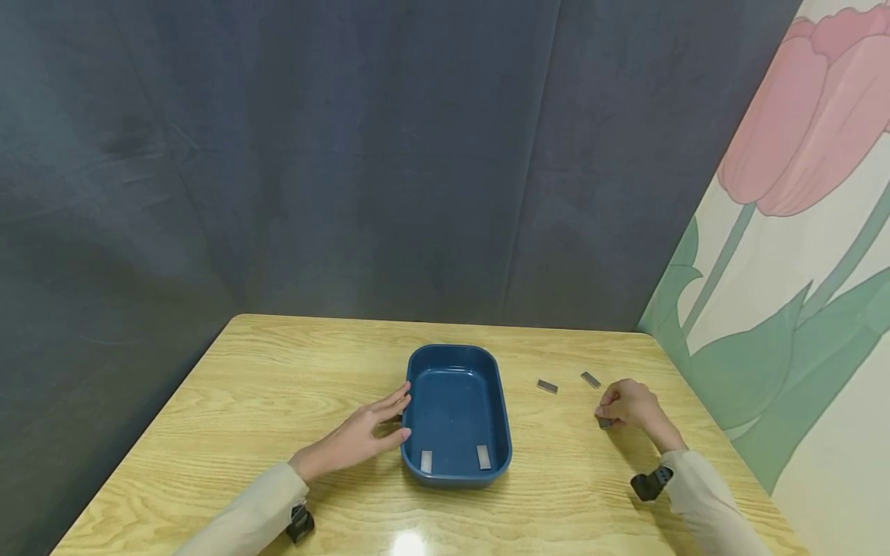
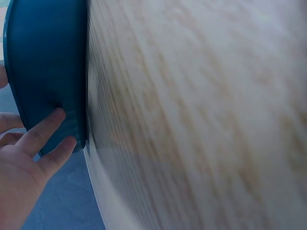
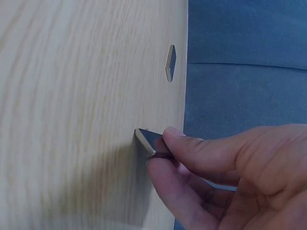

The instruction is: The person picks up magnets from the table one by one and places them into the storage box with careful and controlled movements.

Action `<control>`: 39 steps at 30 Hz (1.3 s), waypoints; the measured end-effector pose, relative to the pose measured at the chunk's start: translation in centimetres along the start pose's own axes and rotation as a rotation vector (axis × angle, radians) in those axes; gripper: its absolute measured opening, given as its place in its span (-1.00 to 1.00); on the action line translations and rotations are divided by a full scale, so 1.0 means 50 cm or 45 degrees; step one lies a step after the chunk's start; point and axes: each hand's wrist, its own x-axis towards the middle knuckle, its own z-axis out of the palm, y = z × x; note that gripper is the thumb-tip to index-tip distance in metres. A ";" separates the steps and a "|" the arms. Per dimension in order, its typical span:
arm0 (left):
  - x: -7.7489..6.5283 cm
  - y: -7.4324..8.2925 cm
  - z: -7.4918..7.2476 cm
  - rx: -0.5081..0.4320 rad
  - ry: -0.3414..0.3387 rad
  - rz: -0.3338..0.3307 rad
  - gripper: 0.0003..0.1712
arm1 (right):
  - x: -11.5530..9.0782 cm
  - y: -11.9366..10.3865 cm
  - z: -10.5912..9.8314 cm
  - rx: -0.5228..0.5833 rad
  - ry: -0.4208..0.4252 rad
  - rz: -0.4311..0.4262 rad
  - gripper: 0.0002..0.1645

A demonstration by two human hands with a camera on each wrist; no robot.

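Observation:
My right hand [image 1: 631, 405] pinches a small flat rectangular metal block [image 3: 150, 140] between thumb and fingers, close over the table at the right. The block is tilted, with a shiny dark face and a pale edge. At the left long side of a deep blue plastic tray [image 1: 455, 413], my left hand [image 1: 358, 439] rests its spread fingers against the outer wall, as the left wrist view shows too. Inside the tray, near its front end, lie a pale rectangular block [image 1: 426, 461] on the left and another pale block [image 1: 483, 456] on the right.
Beyond the right hand lie two more loose dark blocks on the wooden table [image 1: 299, 386], one block [image 1: 547, 386] nearer the tray and one block [image 1: 590, 379] farther right. A dark curtain [image 1: 389, 170] hangs behind; a painted wall [image 1: 799, 324] borders the right side.

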 end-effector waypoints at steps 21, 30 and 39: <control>0.000 -0.002 0.000 -0.011 -0.014 -0.026 -0.23 | -0.001 -0.017 0.008 0.025 -0.001 -0.077 -0.84; -0.001 -0.002 -0.002 -0.038 -0.022 -0.036 -0.20 | 0.000 -0.032 0.011 0.032 0.015 -0.127 -0.84; 0.000 -0.001 -0.003 -0.039 -0.023 -0.044 -0.23 | 0.006 -0.043 0.010 0.046 0.019 -0.165 -0.87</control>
